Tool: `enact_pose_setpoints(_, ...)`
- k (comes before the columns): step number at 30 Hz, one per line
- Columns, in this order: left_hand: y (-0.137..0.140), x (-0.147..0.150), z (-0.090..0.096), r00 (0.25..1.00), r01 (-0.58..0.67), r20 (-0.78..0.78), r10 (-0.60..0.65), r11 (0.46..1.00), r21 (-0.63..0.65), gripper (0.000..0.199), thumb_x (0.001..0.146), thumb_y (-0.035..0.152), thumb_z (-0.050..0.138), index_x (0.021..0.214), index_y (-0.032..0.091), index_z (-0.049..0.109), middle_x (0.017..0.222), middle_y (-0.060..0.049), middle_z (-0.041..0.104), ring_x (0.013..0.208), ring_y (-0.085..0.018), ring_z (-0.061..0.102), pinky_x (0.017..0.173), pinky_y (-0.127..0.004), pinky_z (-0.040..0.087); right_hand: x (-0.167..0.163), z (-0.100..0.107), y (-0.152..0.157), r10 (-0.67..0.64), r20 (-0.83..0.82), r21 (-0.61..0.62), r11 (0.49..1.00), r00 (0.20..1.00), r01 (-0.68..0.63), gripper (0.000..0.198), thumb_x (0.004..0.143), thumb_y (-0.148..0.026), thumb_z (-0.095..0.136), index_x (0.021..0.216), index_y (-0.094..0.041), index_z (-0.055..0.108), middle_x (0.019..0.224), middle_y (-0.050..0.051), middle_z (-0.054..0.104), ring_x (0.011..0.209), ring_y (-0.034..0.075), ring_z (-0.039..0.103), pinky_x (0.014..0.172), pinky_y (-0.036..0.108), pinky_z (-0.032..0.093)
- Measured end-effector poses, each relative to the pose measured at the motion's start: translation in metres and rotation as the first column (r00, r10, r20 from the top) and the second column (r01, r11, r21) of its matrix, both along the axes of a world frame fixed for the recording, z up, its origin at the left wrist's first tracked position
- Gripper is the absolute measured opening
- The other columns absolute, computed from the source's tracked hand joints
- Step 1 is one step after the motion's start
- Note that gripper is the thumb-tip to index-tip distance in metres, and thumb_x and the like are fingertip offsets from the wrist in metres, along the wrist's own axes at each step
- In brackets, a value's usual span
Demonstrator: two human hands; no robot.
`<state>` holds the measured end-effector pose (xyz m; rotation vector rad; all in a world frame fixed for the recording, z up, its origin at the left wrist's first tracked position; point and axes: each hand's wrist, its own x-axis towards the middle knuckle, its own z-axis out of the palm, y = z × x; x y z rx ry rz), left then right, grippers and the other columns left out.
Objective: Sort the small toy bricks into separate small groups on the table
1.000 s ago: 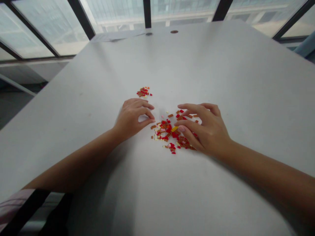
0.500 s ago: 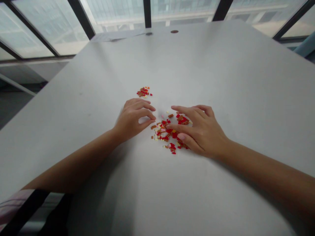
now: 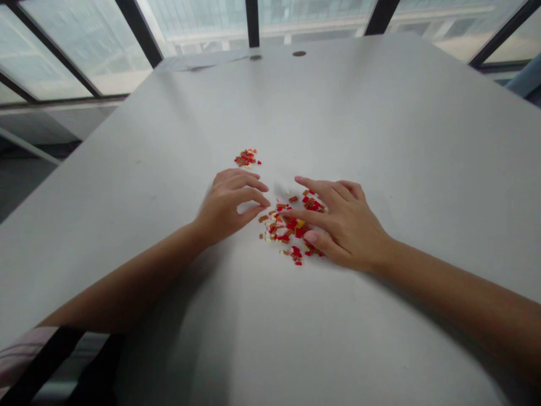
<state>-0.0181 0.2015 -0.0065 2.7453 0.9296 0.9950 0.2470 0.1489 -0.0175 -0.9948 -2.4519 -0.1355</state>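
Note:
Small toy building bricks [image 3: 291, 230] in red, brown, yellow, white and pink lie loose in a pile at the middle of the table. At the pile's left edge, my left hand [image 3: 226, 203] has its thumb and index fingertips pressed together; anything between them is too small to make out. My right hand [image 3: 349, 225] reaches over the pile's right side with its fingers spread. Its index finger points into the bricks, and its palm hides some of them. Beyond my left hand sits a smaller heap of tiny bricks [image 3: 245, 158], mostly red and brown.
The white table [image 3: 270, 327] stretches far ahead to dark-framed windows [image 3: 203, 22]. Two round cable holes, one of them the brown one [image 3: 299, 53], are near its far edge. A striped sleeve [image 3: 54, 361] shows at bottom left.
My right index finger has slid slightly left over the bricks, and a few pieces beneath it have shifted. My left hand has barely moved.

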Motion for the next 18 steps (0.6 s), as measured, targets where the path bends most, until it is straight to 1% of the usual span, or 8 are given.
enact_pose_setpoints(2, -0.0006, 0.0004, -0.0002, 1.000, 0.008, 0.008, -0.008, 1.000, 0.024, 0.003, 0.091, 0.027, 0.072, 0.090, 0.027, 0.075, 0.103, -0.001, 0.078, 0.110, -0.020, 0.070, 0.104, -0.039, 0.045, -0.0002, -0.0005, 0.0001, -0.013, 0.002, 0.006, 1.000, 1.000, 0.013, 0.046, 0.104, -0.048, 0.032, 0.129, -0.033, 0.068, 0.156, 0.012, 0.046, 0.130, 0.030, 0.050, 0.101, 0.054, 0.034)
enact_pose_setpoints(5, -0.0012, 0.0013, -0.0006, 1.000, 0.015, -0.003, -0.015, 0.999, 0.047, 0.007, 0.092, 0.029, 0.071, 0.096, 0.030, 0.076, 0.105, 0.000, 0.078, 0.111, -0.020, 0.069, 0.104, -0.039, 0.045, -0.0015, -0.0020, 0.0000, -0.042, 0.026, 0.001, 0.999, 0.999, 0.042, 0.045, 0.103, -0.050, 0.036, 0.133, -0.035, 0.065, 0.158, 0.010, 0.044, 0.131, 0.030, 0.048, 0.103, 0.054, 0.033)
enact_pose_setpoints(7, -0.0011, 0.0016, -0.0010, 1.000, 0.019, -0.008, -0.018, 0.998, 0.059, 0.008, 0.093, 0.030, 0.070, 0.097, 0.032, 0.077, 0.106, -0.001, 0.077, 0.111, -0.020, 0.069, 0.104, -0.040, 0.044, -0.0025, -0.0031, 0.0000, -0.050, 0.036, 0.003, 0.999, 0.998, 0.050, 0.046, 0.102, -0.052, 0.036, 0.134, -0.036, 0.064, 0.159, 0.011, 0.044, 0.132, 0.030, 0.047, 0.104, 0.054, 0.033)
enact_pose_setpoints(11, -0.0004, 0.0015, -0.0016, 1.000, 0.015, -0.028, -0.014, 0.999, 0.051, 0.009, 0.093, 0.033, 0.069, 0.095, 0.032, 0.078, 0.107, -0.001, 0.077, 0.112, -0.021, 0.069, 0.104, -0.041, 0.044, -0.0033, -0.0038, 0.0001, -0.043, 0.037, 0.004, 0.999, 0.998, 0.043, 0.047, 0.103, -0.052, 0.034, 0.133, -0.035, 0.065, 0.158, 0.011, 0.044, 0.132, 0.030, 0.047, 0.104, 0.054, 0.033)
enact_pose_setpoints(15, -0.0003, 0.0008, -0.0023, 0.998, 0.022, -0.057, -0.019, 0.999, 0.045, 0.013, 0.095, 0.034, 0.066, 0.100, 0.034, 0.078, 0.111, -0.001, 0.076, 0.115, -0.021, 0.067, 0.105, -0.043, 0.043, -0.0034, -0.0029, 0.0003, -0.031, 0.033, -0.016, 0.999, 0.999, 0.032, 0.045, 0.103, -0.051, 0.036, 0.131, -0.034, 0.067, 0.159, 0.011, 0.043, 0.132, 0.031, 0.047, 0.104, 0.056, 0.032)
enact_pose_setpoints(18, -0.0005, 0.0003, -0.0037, 0.998, 0.027, -0.056, -0.023, 0.998, 0.064, 0.013, 0.095, 0.034, 0.066, 0.102, 0.034, 0.077, 0.113, -0.002, 0.076, 0.116, -0.022, 0.067, 0.105, -0.043, 0.043, -0.0032, -0.0021, -0.0001, -0.032, 0.013, -0.028, 0.999, 0.999, 0.032, 0.049, 0.104, -0.052, 0.031, 0.130, -0.032, 0.068, 0.157, 0.013, 0.045, 0.132, 0.032, 0.048, 0.103, 0.056, 0.033)
